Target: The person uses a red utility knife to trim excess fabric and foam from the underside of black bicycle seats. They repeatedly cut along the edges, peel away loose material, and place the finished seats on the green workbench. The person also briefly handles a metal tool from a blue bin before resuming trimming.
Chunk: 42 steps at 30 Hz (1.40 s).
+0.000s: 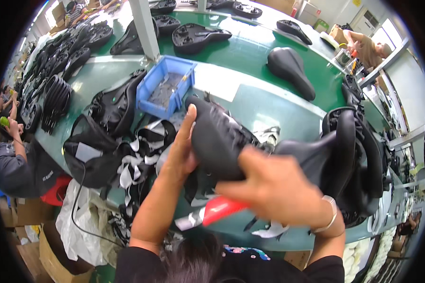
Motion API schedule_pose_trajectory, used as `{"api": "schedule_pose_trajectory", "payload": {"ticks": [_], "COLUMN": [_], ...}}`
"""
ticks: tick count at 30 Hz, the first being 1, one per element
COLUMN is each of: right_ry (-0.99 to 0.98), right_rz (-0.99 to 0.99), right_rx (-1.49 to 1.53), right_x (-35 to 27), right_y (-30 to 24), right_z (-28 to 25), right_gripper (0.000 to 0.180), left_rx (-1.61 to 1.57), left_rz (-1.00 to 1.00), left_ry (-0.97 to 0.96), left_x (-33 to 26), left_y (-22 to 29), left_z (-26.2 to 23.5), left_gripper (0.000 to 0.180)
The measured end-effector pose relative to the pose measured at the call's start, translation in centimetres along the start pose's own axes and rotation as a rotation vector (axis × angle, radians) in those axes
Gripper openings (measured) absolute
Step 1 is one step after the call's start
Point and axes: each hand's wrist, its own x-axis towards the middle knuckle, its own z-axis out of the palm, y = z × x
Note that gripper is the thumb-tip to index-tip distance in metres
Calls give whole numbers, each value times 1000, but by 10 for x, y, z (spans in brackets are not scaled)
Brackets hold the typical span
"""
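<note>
My left hand [183, 146] grips a black bicycle saddle [215, 144] by its side, thumb along the edge. The saddle is tilted up, its ribbed underside partly showing on the right. My right hand [283, 188], blurred by motion, is closed around a red-handled cutter knife [224, 208] and lies over the saddle's lower right side. The knife's pale metal end points left, below the saddle. Whether its blade touches anything I cannot tell. Black and white trimmings [134, 165] lie on the table left of my left hand.
A blue plastic bin [179, 96] with dark scraps stands beyond my left hand. Finished-looking saddles [347, 155] are stacked at right; one saddle [290, 68] lies on the green belt [250, 52]. A black bag-like cover [92, 155] sits left. Co-workers appear at the left and far right.
</note>
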Motion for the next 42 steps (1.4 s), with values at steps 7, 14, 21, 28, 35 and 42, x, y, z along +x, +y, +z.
{"api": "schedule_pose_trajectory", "payload": {"ticks": [7, 14, 21, 28, 35, 42], "right_ry": [291, 355, 71, 249, 693, 763], "right_rz": [457, 330, 475, 852, 769, 839], "right_rx": [747, 7, -83, 390, 591, 940], "right_x": [-84, -120, -134, -146, -127, -61], "right_y": [-20, 11, 6, -78, -51, 14], "right_z": [91, 95, 107, 154, 138, 118], "right_gripper": [48, 58, 65, 63, 55, 43], "left_rx": [564, 871, 1132, 890, 729, 702], "left_rz": [56, -21, 15, 282, 416, 603], "left_ry": [225, 156, 146, 439, 498, 740], "left_x": [-73, -58, -46, -102, -146, -161], "left_y": [-18, -4, 2, -40, -64, -91], "left_z": [-22, -8, -10, -2, 0, -19], "left_gripper": [57, 51, 47, 39, 48, 60]}}
